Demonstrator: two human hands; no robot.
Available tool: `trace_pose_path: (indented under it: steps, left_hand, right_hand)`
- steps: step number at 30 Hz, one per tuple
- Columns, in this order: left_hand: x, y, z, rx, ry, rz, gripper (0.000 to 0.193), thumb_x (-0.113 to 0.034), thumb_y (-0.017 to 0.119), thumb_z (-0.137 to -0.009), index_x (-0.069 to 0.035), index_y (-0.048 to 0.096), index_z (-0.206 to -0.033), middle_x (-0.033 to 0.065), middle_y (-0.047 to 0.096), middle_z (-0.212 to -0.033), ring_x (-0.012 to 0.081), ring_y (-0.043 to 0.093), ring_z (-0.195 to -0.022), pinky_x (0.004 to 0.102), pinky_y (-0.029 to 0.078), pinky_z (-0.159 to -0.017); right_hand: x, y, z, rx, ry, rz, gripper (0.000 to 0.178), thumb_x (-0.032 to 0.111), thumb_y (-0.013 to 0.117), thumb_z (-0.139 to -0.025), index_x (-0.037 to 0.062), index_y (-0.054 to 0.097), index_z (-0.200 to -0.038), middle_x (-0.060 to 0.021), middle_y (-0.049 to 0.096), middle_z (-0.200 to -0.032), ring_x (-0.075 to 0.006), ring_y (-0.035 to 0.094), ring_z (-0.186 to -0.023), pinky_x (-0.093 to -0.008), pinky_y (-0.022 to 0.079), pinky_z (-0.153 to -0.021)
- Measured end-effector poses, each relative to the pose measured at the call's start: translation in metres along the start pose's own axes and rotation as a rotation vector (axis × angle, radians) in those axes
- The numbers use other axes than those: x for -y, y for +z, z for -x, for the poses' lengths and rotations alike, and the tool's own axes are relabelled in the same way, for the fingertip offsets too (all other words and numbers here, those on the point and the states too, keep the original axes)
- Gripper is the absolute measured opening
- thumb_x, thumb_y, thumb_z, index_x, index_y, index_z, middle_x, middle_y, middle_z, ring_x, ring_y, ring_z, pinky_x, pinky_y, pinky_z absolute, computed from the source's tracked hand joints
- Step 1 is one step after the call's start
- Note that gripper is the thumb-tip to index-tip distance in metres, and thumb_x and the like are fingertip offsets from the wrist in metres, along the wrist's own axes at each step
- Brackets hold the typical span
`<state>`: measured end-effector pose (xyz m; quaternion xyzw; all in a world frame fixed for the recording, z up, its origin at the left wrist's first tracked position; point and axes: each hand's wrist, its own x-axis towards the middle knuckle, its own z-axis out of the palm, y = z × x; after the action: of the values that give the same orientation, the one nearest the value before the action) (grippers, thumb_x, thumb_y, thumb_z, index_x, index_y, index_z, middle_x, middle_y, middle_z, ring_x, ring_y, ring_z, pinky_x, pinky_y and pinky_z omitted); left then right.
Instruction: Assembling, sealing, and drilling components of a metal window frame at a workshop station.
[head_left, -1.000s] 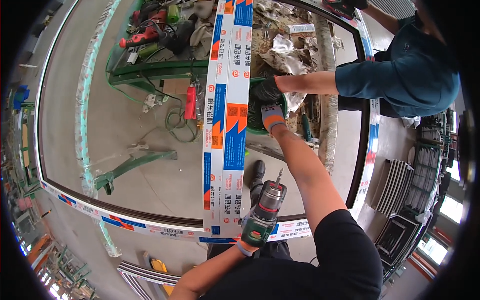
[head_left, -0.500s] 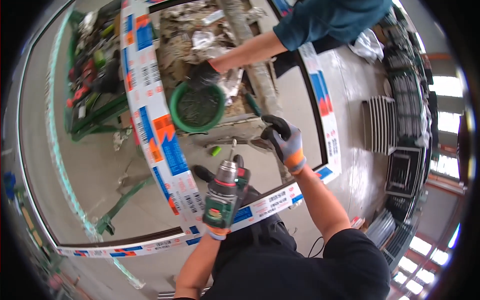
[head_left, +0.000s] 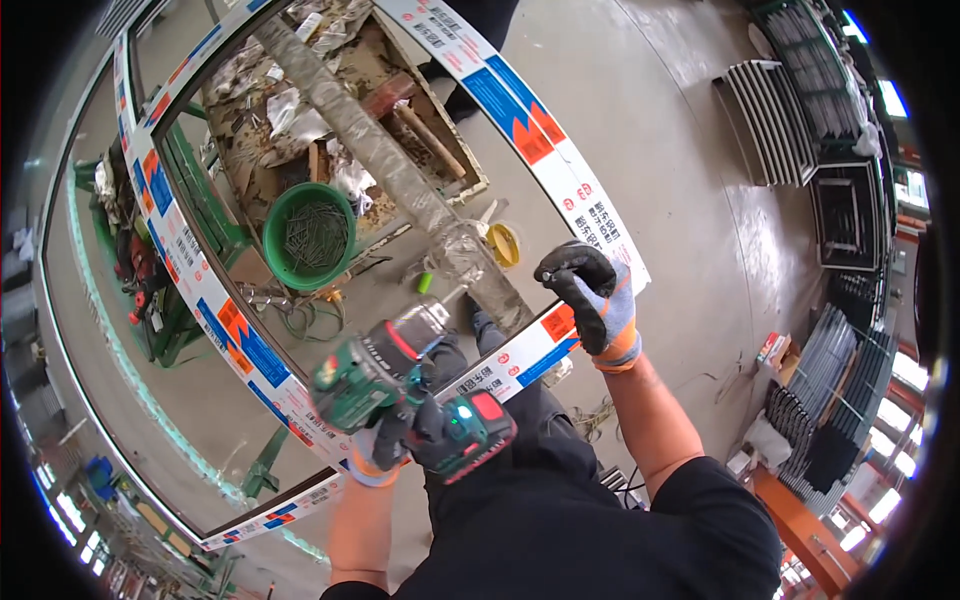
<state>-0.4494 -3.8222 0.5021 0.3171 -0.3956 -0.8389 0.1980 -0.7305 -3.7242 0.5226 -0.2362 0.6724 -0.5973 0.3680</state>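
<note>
My left hand (head_left: 385, 447), in a grey and orange glove, is closed round the grip of a green cordless drill (head_left: 355, 385). The drill is blurred; its chuck and bit point up and to the right, and its red and green battery faces my body. My right hand (head_left: 597, 305), gloved in grey, black and orange, is closed in a pinch above the near right corner of a window frame (head_left: 500, 375). Whatever its fingertips hold is too small to make out. White, blue and orange printed film covers the frame.
Beyond the near rail, inside the frame, stand a green bowl (head_left: 308, 238) of screws and a littered tray (head_left: 452, 185). A wrapped beam (head_left: 380, 150) crosses below. A yellow tape roll (head_left: 503, 245) lies by it. Stacked metal profiles (head_left: 825, 370) stand at right.
My view has turned to the right. The drill has swung from pointing ahead to pointing right, toward my right hand. A co-worker's arm over the bowl has gone; my right hand is now at the frame's corner.
</note>
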Motion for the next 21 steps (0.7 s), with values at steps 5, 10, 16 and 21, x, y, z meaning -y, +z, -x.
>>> trace_pose_path:
  steps: [5,10,16,21]
  left_hand:
    - [0.047,0.038,-0.012,0.115,-0.238,0.445,0.056,-0.031,0.066,-0.09,-0.001,0.045,-0.132,0.0091,0.056,-0.078,0.0197,0.053,-0.065,0.0337,0.044,-0.063]
    - [0.06,0.048,-0.017,0.074,-0.27,0.434,0.059,-0.033,0.068,-0.089,-0.001,0.044,-0.132,0.0074,0.054,-0.074,0.0172,0.051,-0.062,0.035,0.043,-0.063]
    - [0.056,0.062,-0.026,0.055,-0.323,0.235,0.07,-0.052,0.07,-0.082,0.001,0.048,-0.124,0.0014,0.049,-0.064,0.0177,0.051,-0.052,0.0398,0.05,-0.062]
    - [0.059,0.061,-0.026,0.064,-0.35,0.288,0.069,-0.051,0.069,-0.083,0.001,0.049,-0.124,0.0018,0.05,-0.063,0.0179,0.052,-0.052,0.0397,0.05,-0.062]
  right_hand:
    - [-0.015,-0.029,-0.012,0.107,0.072,-0.177,0.01,0.002,0.057,-0.088,-0.0029,0.062,-0.095,-0.0119,0.066,-0.093,-0.019,0.063,-0.087,-0.0338,0.05,-0.083]
    - [-0.031,-0.043,-0.019,0.184,0.107,-0.248,0.012,0.005,0.061,-0.09,-0.0029,0.062,-0.099,-0.0076,0.066,-0.093,-0.0126,0.062,-0.086,-0.0287,0.051,-0.08]
    - [-0.035,-0.048,-0.026,0.212,0.16,-0.209,0.011,0.007,0.063,-0.091,-0.0018,0.063,-0.098,-0.0067,0.066,-0.092,-0.0118,0.062,-0.085,-0.0277,0.051,-0.08]
    - [-0.039,-0.057,-0.035,0.342,0.052,-0.004,0.012,0.008,0.065,-0.09,-0.001,0.065,-0.099,-0.0061,0.067,-0.091,-0.0101,0.062,-0.084,-0.0261,0.051,-0.078]
